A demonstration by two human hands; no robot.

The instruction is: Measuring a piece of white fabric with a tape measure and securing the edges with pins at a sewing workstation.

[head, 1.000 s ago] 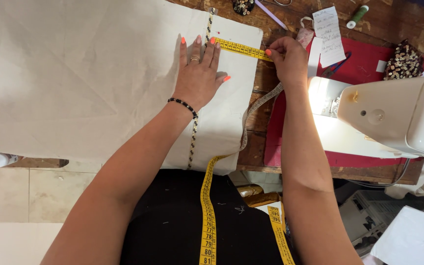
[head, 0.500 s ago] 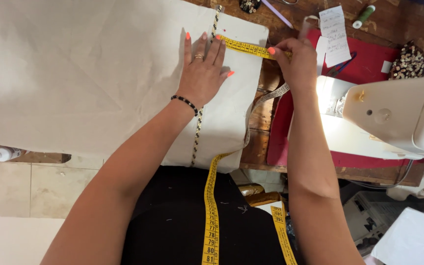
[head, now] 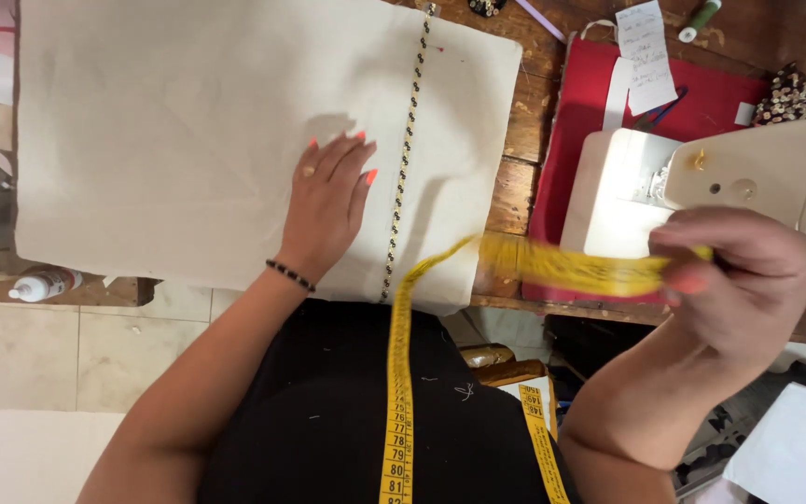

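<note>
A large cream fabric (head: 170, 121) lies spread over a wooden table (head: 518, 187). A thin beaded trim (head: 407, 149) runs down the cloth near its right edge. My left hand (head: 328, 201) rests flat on the fabric, fingers spread, just left of the trim. My right hand (head: 734, 280) is raised near the camera in front of the white sewing machine (head: 748, 182), pinching a yellow measuring tape (head: 552, 266). The tape is blurred there, then runs down over my black top, where a second strand hangs.
A red cloth (head: 590, 103) lies under the sewing machine, with a paper note (head: 643, 42), a green thread spool (head: 699, 19) and a beaded piece (head: 785, 93) by it. A small white bottle (head: 44, 283) sits at the lower left. Tiled floor shows below the table edge.
My right hand has lifted the tape off the fabric's top edge and pulled it right and toward me. My left hand has slid down the cloth. The view has shifted.
</note>
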